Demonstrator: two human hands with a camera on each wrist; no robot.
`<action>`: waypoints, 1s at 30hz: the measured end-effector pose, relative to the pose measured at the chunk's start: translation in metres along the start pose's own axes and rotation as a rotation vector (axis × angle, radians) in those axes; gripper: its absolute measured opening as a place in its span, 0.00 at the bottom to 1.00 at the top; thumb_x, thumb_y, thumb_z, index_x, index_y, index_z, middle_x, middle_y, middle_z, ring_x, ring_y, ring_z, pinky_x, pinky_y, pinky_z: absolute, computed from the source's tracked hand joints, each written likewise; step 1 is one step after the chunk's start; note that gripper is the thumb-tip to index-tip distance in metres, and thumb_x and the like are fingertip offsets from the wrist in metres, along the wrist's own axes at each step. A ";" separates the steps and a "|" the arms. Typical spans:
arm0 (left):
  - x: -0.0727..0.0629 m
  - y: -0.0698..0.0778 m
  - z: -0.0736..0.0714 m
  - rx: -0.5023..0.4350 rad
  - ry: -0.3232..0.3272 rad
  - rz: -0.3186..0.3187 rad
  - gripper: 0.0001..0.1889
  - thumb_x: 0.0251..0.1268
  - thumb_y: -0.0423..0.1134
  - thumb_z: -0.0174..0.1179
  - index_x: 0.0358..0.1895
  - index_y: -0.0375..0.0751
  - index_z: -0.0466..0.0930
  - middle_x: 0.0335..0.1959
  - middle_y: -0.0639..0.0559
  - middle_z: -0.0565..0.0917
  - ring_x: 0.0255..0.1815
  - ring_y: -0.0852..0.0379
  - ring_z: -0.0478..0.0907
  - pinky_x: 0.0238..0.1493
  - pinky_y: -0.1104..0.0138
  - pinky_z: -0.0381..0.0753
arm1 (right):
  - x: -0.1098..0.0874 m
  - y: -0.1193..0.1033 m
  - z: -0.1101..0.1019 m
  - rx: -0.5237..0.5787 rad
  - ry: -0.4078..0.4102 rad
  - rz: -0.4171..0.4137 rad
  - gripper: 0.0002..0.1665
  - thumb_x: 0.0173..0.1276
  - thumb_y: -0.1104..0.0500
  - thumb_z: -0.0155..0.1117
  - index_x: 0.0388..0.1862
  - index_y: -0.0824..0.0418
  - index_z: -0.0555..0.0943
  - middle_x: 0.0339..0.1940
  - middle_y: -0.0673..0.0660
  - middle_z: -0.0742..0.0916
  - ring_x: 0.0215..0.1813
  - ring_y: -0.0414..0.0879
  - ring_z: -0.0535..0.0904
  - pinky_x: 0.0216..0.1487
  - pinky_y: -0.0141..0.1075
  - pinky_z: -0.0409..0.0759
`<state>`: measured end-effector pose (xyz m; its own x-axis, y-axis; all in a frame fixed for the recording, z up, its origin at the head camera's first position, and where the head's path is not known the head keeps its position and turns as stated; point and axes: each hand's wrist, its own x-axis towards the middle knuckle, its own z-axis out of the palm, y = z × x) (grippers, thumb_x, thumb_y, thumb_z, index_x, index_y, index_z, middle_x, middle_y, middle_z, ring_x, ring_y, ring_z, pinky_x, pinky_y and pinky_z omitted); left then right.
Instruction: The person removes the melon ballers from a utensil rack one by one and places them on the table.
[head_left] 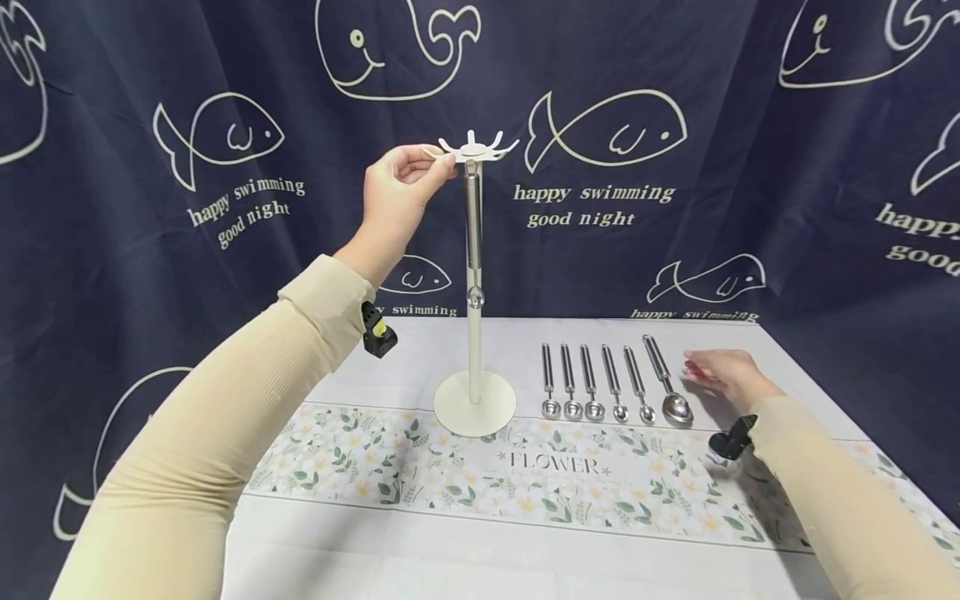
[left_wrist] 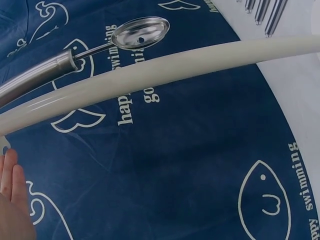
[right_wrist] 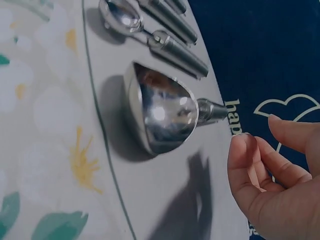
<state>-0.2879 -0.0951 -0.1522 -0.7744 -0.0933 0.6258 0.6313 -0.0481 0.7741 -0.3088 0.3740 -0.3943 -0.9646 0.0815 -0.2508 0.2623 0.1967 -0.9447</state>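
My left hand (head_left: 400, 190) pinches one hook of a cream rotating-style utensil stand (head_left: 476, 354) between thumb and fingers. From a hook at the stand's front hangs a metal melon baller (head_left: 473, 221), handle up; the left wrist view shows a small hole in its bowl (left_wrist: 141, 34). On the right, my right hand (head_left: 729, 375) hovers beside a large steel scoop (head_left: 677, 408), its fingers loosely bent and holding nothing. In the right wrist view a gap separates the fingertips from the scoop's handle (right_wrist: 212, 111).
Several smaller metal scoops (head_left: 589, 387) lie in a row left of the large scoop, handles pointing away. A floral runner (head_left: 525, 483) crosses the white table (head_left: 480, 562). Behind the table hangs a dark blue curtain (head_left: 600, 267) with fish and whale drawings.
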 end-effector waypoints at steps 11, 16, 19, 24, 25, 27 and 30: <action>-0.001 0.001 0.000 0.022 0.006 0.010 0.07 0.57 0.32 0.68 0.36 0.37 0.80 0.29 0.53 0.85 0.33 0.61 0.86 0.50 0.71 0.84 | -0.005 -0.012 0.007 0.241 -0.035 -0.079 0.12 0.68 0.67 0.62 0.29 0.51 0.81 0.27 0.43 0.87 0.33 0.33 0.84 0.44 0.25 0.85; -0.001 0.002 0.001 0.019 0.009 0.017 0.06 0.57 0.32 0.68 0.34 0.37 0.80 0.29 0.54 0.85 0.32 0.62 0.86 0.49 0.71 0.84 | -0.010 -0.022 0.012 0.349 -0.066 -0.101 0.15 0.67 0.72 0.60 0.25 0.55 0.83 0.25 0.47 0.87 0.32 0.36 0.85 0.42 0.27 0.86; -0.001 0.002 0.001 0.017 0.007 0.020 0.06 0.57 0.32 0.68 0.35 0.38 0.80 0.29 0.53 0.85 0.32 0.62 0.85 0.49 0.71 0.84 | -0.012 -0.028 0.017 0.377 -0.064 -0.119 0.16 0.67 0.72 0.59 0.24 0.56 0.83 0.25 0.48 0.87 0.31 0.37 0.85 0.41 0.27 0.86; -0.001 0.003 0.001 0.028 0.005 0.022 0.06 0.58 0.32 0.68 0.35 0.38 0.79 0.30 0.54 0.84 0.33 0.63 0.85 0.50 0.71 0.83 | -0.014 -0.036 0.027 0.439 -0.056 -0.191 0.19 0.68 0.74 0.56 0.24 0.56 0.85 0.24 0.48 0.88 0.29 0.37 0.86 0.40 0.27 0.86; 0.000 0.003 0.001 0.031 0.006 0.022 0.06 0.57 0.32 0.68 0.35 0.38 0.79 0.30 0.54 0.84 0.33 0.63 0.85 0.50 0.71 0.84 | -0.014 -0.037 0.029 0.449 -0.054 -0.206 0.20 0.68 0.74 0.56 0.24 0.56 0.85 0.24 0.48 0.88 0.29 0.37 0.86 0.40 0.27 0.86; 0.000 0.002 0.001 0.032 0.007 0.022 0.06 0.57 0.32 0.68 0.35 0.38 0.79 0.29 0.54 0.84 0.33 0.63 0.85 0.49 0.71 0.84 | -0.014 -0.039 0.034 0.466 -0.055 -0.225 0.21 0.69 0.74 0.55 0.23 0.56 0.85 0.24 0.48 0.88 0.29 0.37 0.86 0.40 0.27 0.86; 0.000 0.001 0.002 0.031 0.005 0.025 0.06 0.57 0.31 0.68 0.34 0.38 0.79 0.29 0.54 0.84 0.32 0.63 0.85 0.48 0.72 0.84 | -0.014 -0.042 0.040 0.479 -0.060 -0.240 0.21 0.69 0.74 0.55 0.23 0.56 0.85 0.25 0.48 0.88 0.29 0.36 0.86 0.40 0.27 0.86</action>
<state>-0.2877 -0.0934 -0.1514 -0.7581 -0.0994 0.6445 0.6488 -0.0146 0.7608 -0.3073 0.3254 -0.3592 -0.9994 0.0300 -0.0143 0.0058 -0.2659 -0.9640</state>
